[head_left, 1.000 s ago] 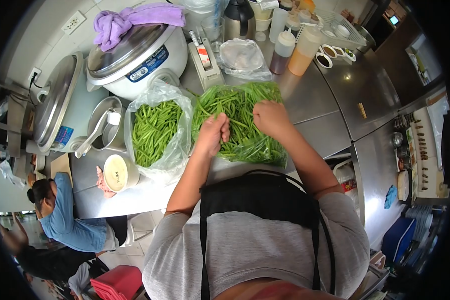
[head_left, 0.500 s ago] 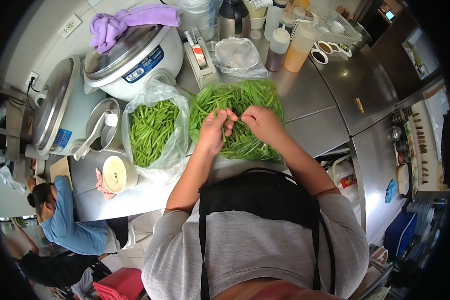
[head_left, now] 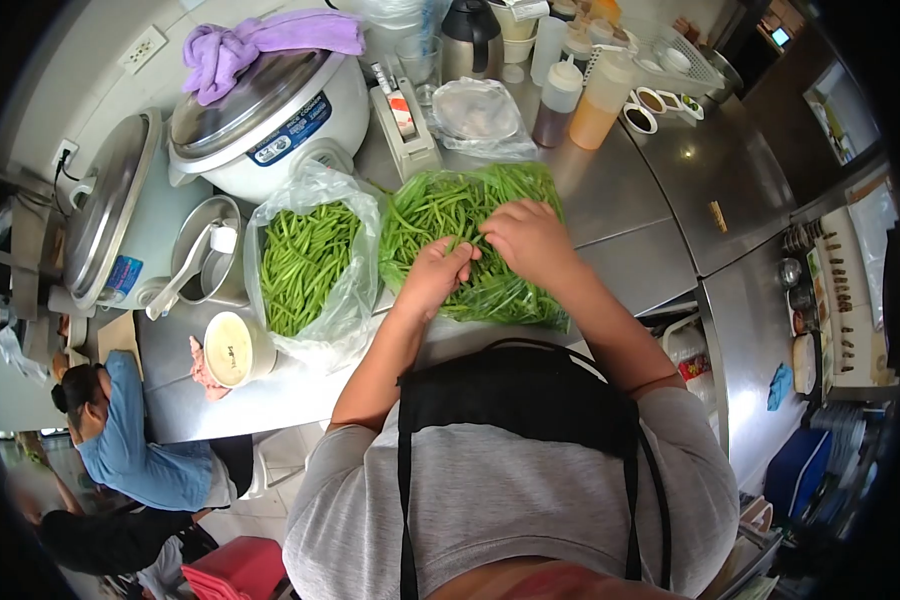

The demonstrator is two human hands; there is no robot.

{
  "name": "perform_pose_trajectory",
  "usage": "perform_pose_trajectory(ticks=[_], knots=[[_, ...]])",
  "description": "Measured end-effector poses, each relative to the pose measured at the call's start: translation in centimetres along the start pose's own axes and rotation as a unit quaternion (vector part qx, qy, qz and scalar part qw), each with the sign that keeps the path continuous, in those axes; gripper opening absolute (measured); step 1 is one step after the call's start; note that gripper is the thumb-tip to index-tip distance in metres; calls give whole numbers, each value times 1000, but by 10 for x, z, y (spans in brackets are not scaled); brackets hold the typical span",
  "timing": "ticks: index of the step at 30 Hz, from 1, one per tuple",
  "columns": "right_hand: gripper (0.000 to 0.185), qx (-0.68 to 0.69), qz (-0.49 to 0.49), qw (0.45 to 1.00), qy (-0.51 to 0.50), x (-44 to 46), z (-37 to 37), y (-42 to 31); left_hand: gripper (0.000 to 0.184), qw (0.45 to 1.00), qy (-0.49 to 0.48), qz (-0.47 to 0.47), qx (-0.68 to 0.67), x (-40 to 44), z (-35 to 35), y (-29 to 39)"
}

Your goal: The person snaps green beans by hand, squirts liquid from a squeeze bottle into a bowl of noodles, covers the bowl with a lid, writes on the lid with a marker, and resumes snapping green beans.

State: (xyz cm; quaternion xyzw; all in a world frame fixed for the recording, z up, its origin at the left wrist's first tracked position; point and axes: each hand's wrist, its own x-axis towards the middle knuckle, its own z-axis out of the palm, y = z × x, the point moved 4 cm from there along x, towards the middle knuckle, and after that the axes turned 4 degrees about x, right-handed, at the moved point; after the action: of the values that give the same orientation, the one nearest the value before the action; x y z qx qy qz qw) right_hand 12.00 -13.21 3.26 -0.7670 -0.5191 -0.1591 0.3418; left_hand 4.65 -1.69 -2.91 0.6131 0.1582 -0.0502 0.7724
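A clear plastic bag (head_left: 560,300) full of long green beans (head_left: 425,205) lies before me on the steel counter. Over it, my left hand (head_left: 440,275) is closed in a pinch on a green bean, part of which shows near the fingertips. My right hand (head_left: 532,242) is closed too, its fingertips pinching at the same bean close to the left fingers; the exact grip is partly hidden. To the left stands an open clear bag (head_left: 360,290) holding short bean pieces (head_left: 310,260).
Rice cookers (head_left: 345,110), a metal pot (head_left: 185,245) with a ladle, and a white tub (head_left: 238,350) stand left. Behind the beans are a tape dispenser (head_left: 410,145), a wrapped bowl (head_left: 475,115) and sauce bottles (head_left: 600,105). Another person (head_left: 145,440) bends over the counter's left end.
Both hands have come lower and closer together over the bean bag. My right hand has turned, its fingers now meeting the left fingertips at the bean.
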Motion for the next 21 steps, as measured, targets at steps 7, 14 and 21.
perform_pose_trajectory(ticks=[7, 14, 21], knots=[[7, 293, 179, 937, -69, -9, 25, 15, 17, 999, -39, 22, -15, 3, 0, -3], [12, 612, 375, 694, 59, -5, 52, 31, 13, 989, -20, 137, 55, 27, -6, 18], [15, 566, 392, 723, 65, 0, 14, 71, 17, 935, 134, 218, 246, 42, -23, 34]])
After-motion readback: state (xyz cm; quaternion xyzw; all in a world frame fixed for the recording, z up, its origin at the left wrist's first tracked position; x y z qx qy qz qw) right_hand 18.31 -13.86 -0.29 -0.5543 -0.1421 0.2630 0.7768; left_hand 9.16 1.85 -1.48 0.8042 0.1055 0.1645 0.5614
